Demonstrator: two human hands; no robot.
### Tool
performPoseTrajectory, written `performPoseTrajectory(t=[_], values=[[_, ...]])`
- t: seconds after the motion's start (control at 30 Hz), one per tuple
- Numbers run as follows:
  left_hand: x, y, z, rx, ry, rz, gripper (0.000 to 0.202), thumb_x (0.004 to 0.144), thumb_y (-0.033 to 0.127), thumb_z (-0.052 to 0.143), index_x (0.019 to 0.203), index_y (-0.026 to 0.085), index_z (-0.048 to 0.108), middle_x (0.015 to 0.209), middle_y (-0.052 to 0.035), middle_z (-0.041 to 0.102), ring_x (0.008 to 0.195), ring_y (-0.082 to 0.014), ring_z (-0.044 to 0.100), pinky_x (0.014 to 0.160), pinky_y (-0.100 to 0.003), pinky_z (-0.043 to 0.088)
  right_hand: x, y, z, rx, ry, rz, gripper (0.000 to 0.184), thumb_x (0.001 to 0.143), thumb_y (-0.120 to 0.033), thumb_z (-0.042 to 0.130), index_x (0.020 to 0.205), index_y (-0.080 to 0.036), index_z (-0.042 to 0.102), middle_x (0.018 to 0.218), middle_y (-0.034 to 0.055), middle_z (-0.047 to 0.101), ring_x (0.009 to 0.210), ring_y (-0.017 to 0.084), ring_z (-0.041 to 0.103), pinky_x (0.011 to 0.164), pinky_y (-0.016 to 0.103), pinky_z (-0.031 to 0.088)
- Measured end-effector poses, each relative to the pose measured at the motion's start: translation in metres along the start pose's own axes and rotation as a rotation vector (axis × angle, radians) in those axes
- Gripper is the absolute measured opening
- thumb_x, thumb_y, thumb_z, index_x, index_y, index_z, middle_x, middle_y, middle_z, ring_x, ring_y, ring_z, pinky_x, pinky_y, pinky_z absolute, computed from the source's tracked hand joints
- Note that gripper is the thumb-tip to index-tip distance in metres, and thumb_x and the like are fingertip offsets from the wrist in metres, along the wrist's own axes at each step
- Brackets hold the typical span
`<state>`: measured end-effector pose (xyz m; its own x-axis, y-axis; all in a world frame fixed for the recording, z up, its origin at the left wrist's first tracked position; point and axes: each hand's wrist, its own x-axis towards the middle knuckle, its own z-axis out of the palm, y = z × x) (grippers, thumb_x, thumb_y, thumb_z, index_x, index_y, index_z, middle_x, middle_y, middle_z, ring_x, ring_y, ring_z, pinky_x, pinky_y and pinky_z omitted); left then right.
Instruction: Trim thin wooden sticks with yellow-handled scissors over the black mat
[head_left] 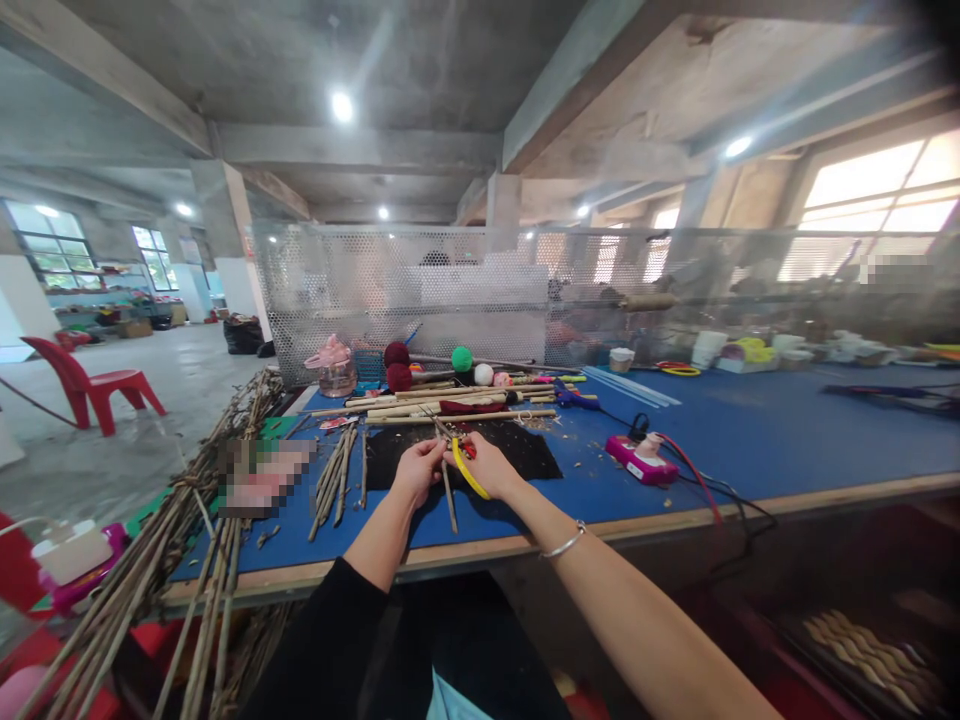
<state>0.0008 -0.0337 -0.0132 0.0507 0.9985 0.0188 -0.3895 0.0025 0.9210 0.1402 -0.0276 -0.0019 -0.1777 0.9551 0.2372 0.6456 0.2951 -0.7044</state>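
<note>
My left hand (418, 472) is closed around a thin twig (449, 500), its lower end pointing toward the table's front edge. Close beside it, my right hand (486, 466) grips yellow-handled shears (470, 474), with the blades at the twig near my left fingers. Both hands are over a black mat (529, 452) strewn with small scraps. To the left of the mat lies a row of cut twigs (334, 480). Behind it are several longer pale sticks (435, 402). The exact meeting of blades and twig is too small to make out.
A big bundle of branches (176, 510) hangs over the table's left corner. Yarn balls, including a green one (462, 358), sit at the back before a perforated metal screen (337, 275). At right are a blue-handled tool (576, 397) and a pink power strip (641, 462) with cables.
</note>
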Motion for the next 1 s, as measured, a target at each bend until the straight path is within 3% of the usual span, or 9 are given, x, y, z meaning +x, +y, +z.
performPoseTrajectory(t=[0.33, 0.57, 1.0], values=[[0.002, 0.000, -0.002, -0.042, -0.017, -0.023, 0.034, 0.054, 0.033, 0.073, 0.077, 0.010, 0.064, 0.057, -0.0002, 0.055, 0.040, -0.0001, 0.036, 0.035, -0.012, 0.022, -0.001, -0.013, -0.004, 0.036, -0.037, 0.022, 0.035, 0.068, -0.050, 0.055, 0.080, -0.018, 0.048, 0.074, 0.0025, 0.059, 0.064, 0.013, 0.053, 0.057, 0.022, 0.038], [-0.002, 0.002, 0.001, -0.113, -0.010, -0.076, 0.030, 0.051, 0.025, 0.074, 0.074, 0.010, 0.063, 0.051, 0.0029, 0.049, 0.038, 0.0010, 0.035, 0.034, -0.011, 0.024, 0.001, -0.009, -0.007, -0.016, -0.056, 0.058, 0.045, 0.063, -0.054, 0.059, 0.085, -0.017, 0.047, 0.075, 0.0036, 0.060, 0.065, 0.015, 0.055, 0.057, 0.022, 0.038], [-0.005, 0.000, 0.005, 0.007, -0.016, -0.056, 0.031, 0.047, 0.026, 0.075, 0.070, 0.010, 0.060, 0.053, 0.0032, 0.049, 0.040, -0.0002, 0.037, 0.035, -0.012, 0.024, -0.001, -0.007, -0.012, -0.066, -0.118, 0.031, 0.046, 0.067, -0.058, 0.053, 0.086, -0.016, 0.049, 0.078, 0.0063, 0.061, 0.067, 0.015, 0.055, 0.057, 0.022, 0.037]])
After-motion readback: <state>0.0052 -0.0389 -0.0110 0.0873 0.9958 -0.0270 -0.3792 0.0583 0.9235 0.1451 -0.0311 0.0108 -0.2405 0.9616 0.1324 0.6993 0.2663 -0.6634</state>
